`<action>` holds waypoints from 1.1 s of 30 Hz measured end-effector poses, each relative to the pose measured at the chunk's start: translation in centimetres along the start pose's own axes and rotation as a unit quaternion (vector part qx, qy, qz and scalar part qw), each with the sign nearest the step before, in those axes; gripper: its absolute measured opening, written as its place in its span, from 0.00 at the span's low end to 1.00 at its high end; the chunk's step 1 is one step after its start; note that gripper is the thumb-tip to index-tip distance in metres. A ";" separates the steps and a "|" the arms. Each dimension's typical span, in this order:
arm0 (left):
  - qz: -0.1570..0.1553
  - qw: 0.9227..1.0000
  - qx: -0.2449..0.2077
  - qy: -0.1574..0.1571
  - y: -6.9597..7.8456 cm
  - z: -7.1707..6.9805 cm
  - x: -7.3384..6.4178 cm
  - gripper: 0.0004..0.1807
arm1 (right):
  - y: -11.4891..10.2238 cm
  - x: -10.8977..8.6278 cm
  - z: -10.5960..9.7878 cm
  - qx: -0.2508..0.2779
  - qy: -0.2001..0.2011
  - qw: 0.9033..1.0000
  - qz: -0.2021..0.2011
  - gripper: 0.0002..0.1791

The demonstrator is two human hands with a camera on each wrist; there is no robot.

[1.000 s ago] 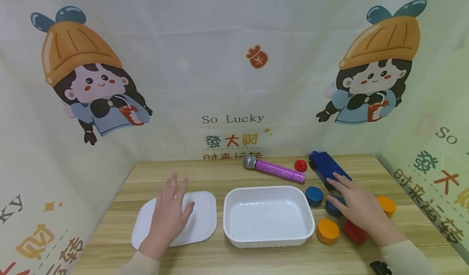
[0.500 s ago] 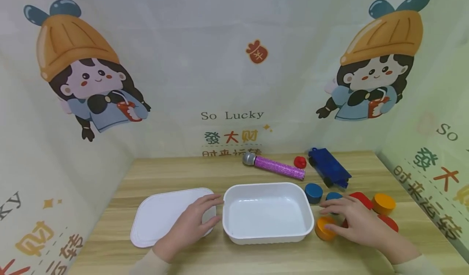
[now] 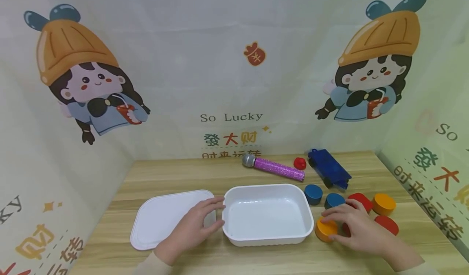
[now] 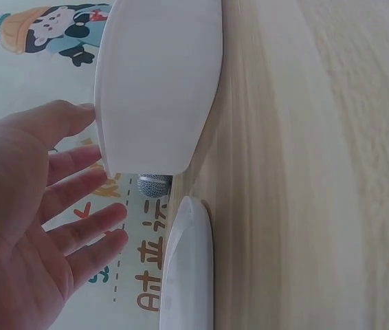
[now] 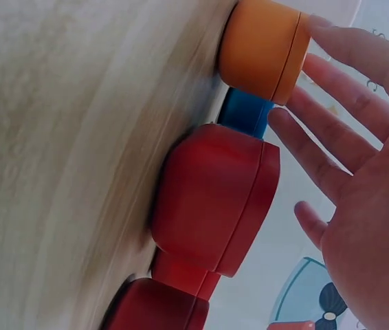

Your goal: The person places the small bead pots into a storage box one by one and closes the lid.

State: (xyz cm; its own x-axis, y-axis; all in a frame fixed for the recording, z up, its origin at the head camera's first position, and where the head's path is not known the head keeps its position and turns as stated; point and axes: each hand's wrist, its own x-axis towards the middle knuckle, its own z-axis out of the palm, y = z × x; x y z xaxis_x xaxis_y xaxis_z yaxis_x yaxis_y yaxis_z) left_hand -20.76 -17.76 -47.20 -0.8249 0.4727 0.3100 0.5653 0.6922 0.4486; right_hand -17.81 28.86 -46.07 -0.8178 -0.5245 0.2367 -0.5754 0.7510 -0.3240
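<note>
While my left hand (image 3: 192,226) had slid off the lid (image 3: 161,216) toward the tray (image 3: 269,239) over the last second, my right hand (image 3: 353,226) came back from the blue block (image 3: 329,169) up by the wall and dropped over the pucks. So I'd say the scouting was over and I was down to bracing the tray and picking one piece.

Left fingers (image 4: 78,206) were straight and relaxed, tips right at the tray's near-left corner, thumb side resting on the lid's edge, gripping nothing. Right fingers (image 5: 332,96) were spread and only lightly bent, tips touching the top of the orange puck (image 3: 325,228); no real pinch yet.

That puck sat under my fingertips, just beside the tray's right wall. It's a short, fat cylinder, smooth and glossy, flat top, with a seam round the rim (image 5: 267,48). A red puck (image 5: 215,199) sat under my palm, a blue one (image 3: 334,199) just beyond my fingertips, and another orange one (image 3: 383,203) off past my knuckles.
</note>
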 end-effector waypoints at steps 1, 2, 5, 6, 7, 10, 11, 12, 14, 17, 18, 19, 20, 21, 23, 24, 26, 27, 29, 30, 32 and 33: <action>0.002 1.000 0.001 0.001 0.0 0.0 0.0 0.20 | 0.1 0.0 0.1 0.001 0.001 1.000 -0.003 0.18; 0.004 1.000 0.001 0.002 -0.1 0.1 0.0 0.20 | 0.1 -0.1 0.2 0.001 0.004 1.000 -0.006 0.18; 0.007 1.000 0.003 0.005 -0.1 0.1 0.0 0.21 | 0.3 -0.1 0.3 0.004 0.010 1.000 -0.013 0.18; 0.007 1.000 0.005 0.005 -0.1 0.1 0.0 0.21 | 0.3 0.0 0.3 0.005 0.011 1.000 -0.014 0.18; 0.006 1.000 0.006 0.005 -0.1 0.1 0.0 0.21 | 0.4 0.0 0.3 0.006 0.010 1.000 -0.015 0.18; 0.005 1.000 0.012 0.003 -0.2 0.1 0.1 0.21 | 0.3 0.2 0.2 0.009 0.009 1.000 -0.011 0.17; 0.004 1.000 0.014 0.002 -0.2 0.1 0.1 0.21 | 0.3 0.3 0.1 0.009 0.007 1.000 -0.006 0.17; 0.005 1.000 0.016 0.001 -0.2 0.0 0.1 0.21 | 0.3 0.4 0.0 0.008 0.005 1.000 -0.001 0.17; 0.008 1.000 0.018 -0.003 -0.2 -0.1 0.2 0.22 | 0.1 0.6 -0.4 0.003 0.005 1.000 0.004 0.17; 0.014 1.000 0.022 -0.007 -0.2 -0.2 0.2 0.24 | 0.0 1.1 -1.2 -0.009 0.018 1.000 -0.006 0.17; 0.016 1.000 0.022 -0.007 -0.3 -0.3 0.3 0.24 | -0.1 1.3 -1.6 -0.015 0.024 1.000 -0.012 0.17; 0.018 1.000 0.024 -0.008 -0.3 -0.3 0.3 0.25 | -0.1 1.6 -2.0 -0.020 0.029 0.999 -0.018 0.16; 0.018 1.000 0.024 -0.009 -0.3 -0.4 0.3 0.25 | -0.1 1.8 -2.3 -0.025 0.036 0.999 -0.023 0.16; 0.019 0.999 0.024 -0.010 -0.3 -0.4 0.4 0.25 | -0.2 2.1 -2.7 -0.028 0.040 0.999 -0.024 0.16; 0.018 1.000 0.021 -0.013 -0.3 -0.5 0.4 0.26 | -0.4 2.6 -3.4 -0.038 0.050 0.998 -0.023 0.16; 0.018 1.000 0.019 -0.014 -0.2 -0.5 0.5 0.26 | -0.6 2.9 -3.7 -0.038 0.054 0.998 -0.020 0.16; 0.017 1.000 0.016 -0.014 -0.2 -0.6 0.5 0.27 | -1.1 3.5 -4.2 -0.041 0.063 0.997 -0.016 0.17; 0.018 1.000 0.015 -0.013 -0.1 -0.7 0.5 0.27 | -1.4 3.8 -4.4 -0.039 0.065 0.997 -0.014 0.17; 0.019 1.000 0.017 -0.010 -0.1 -0.7 0.4 0.27 | -2.0 4.5 -4.6 -0.027 0.056 0.998 -0.005 0.18; 0.019 1.000 0.019 -0.009 -0.1 -0.7 0.3 0.26 | -2.4 4.8 -4.6 -0.019 0.050 0.999 0.000 0.18; 0.019 0.999 0.026 -0.008 -0.2 -0.7 0.2 0.26 | -3.2 5.5 -4.3 -0.002 0.035 0.999 0.009 0.19; 0.020 0.999 0.030 -0.009 -0.2 -0.7 0.1 0.26 | -3.5 5.9 -4.0 0.008 0.030 0.999 0.007 0.19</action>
State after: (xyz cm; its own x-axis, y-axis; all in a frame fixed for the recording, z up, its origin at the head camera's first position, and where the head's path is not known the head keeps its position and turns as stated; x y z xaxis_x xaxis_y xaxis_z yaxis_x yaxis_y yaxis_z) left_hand -21.00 -18.21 -46.71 -0.8023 0.5092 0.3114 0.5964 0.7038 0.3859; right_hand -20.57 24.74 -39.84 -0.8247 -0.4879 0.2861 -0.5635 0.7520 -0.3419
